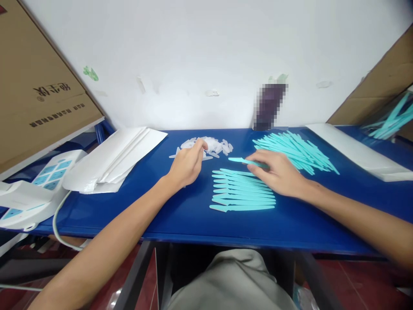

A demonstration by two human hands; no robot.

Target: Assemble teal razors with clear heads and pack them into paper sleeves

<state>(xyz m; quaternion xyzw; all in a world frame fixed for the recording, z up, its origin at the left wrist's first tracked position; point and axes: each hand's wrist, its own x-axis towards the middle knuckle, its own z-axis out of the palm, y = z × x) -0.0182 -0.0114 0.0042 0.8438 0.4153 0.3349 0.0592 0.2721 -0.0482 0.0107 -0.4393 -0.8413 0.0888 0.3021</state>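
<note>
Between the thumb and fingers of my right hand [274,168] is a teal eyebrow razor [237,159], its narrow end pointing left. Just below it lies a row of similar teal razors [243,191], side by side on the blue table. My left hand [189,163] is at the near edge of a heap of small translucent white caps [216,146]. Its fingers are curled together, and whatever is in them is hidden. A loose pile of teal razors [297,150] lies beyond my right hand.
White paper bags or sheets [119,159] lie on the left beside a white device with blue keys [51,181] and its cable. Cardboard boxes [41,82] flank both sides. A white wall [180,64] closes off the back of the blue table [180,215].
</note>
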